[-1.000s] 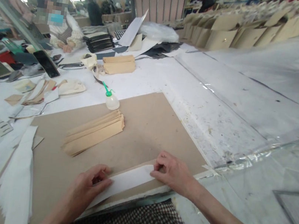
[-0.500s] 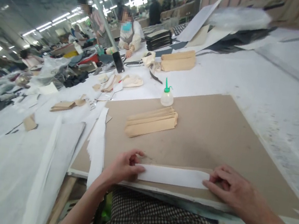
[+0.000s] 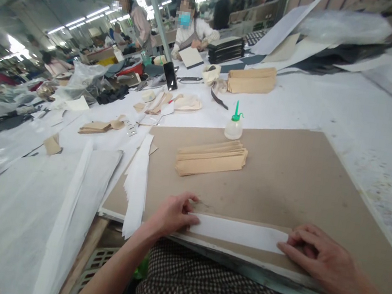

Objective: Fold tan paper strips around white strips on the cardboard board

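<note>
A white paper strip [image 3: 238, 232] lies along the near edge of the brown board [image 3: 287, 180], with a thin brown edge showing behind it. My left hand [image 3: 174, 215] pinches the strip's left end, thumb on top. At the other end, my right hand [image 3: 317, 248] has its thumb and curled fingers closed on the strip. A stack of tan strips [image 3: 212, 159] rests farther back on the board. Behind it stands a clear squeeze bottle [image 3: 234, 128] with a green nozzle. White strips [image 3: 137, 187] are piled at the board's left edge.
A black phone [image 3: 170, 75] leans on a metal pole [image 3: 155, 11]. Tan pieces [image 3: 252, 80] and black stacked sheets [image 3: 226, 49] lie at the back. A co-worker [image 3: 194, 31] holds a pale panel across the table. Large white sheets [image 3: 36, 202] cover the left side.
The view has shifted, so most things appear farther right. Both hands stay on the ends of the white strip. The co-worker across the table now holds up a pale panel.
</note>
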The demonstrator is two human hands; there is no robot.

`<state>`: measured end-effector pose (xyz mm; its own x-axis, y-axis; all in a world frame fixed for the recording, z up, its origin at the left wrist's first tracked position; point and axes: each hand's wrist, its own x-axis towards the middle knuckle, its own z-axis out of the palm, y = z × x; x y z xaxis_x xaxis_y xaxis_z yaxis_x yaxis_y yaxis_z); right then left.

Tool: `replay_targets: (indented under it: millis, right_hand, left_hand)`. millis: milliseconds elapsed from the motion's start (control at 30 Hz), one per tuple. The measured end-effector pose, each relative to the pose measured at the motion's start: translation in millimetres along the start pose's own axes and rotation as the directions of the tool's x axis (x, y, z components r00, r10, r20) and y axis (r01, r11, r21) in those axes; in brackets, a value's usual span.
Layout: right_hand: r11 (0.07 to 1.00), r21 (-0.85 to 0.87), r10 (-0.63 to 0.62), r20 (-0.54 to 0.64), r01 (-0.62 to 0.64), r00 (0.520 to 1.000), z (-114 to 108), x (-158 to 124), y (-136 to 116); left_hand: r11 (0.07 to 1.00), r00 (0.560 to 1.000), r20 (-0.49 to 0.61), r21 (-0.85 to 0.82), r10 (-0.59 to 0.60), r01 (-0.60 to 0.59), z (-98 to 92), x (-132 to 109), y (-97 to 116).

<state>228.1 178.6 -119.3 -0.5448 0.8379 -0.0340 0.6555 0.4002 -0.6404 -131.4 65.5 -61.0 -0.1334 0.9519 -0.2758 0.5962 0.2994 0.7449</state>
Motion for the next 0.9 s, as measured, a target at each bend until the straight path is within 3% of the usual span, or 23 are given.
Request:
replay_targets:
  millis: [433,900]
  right_hand:
    - [1.000,0.014,-0.015,-0.001,0.015,1.000,-2,0,-3]
    - [0.992,0.042,0.116,-0.032,-0.115,0.993,-11,-7,-32]
  left_hand:
    - [0.987,0.998,-0.063,0.159,0.024,-0.013,9.5,-10,7]
    - [0.982,0.999,-0.046,0.186,-0.010,0.019,13.4,-14,-5]
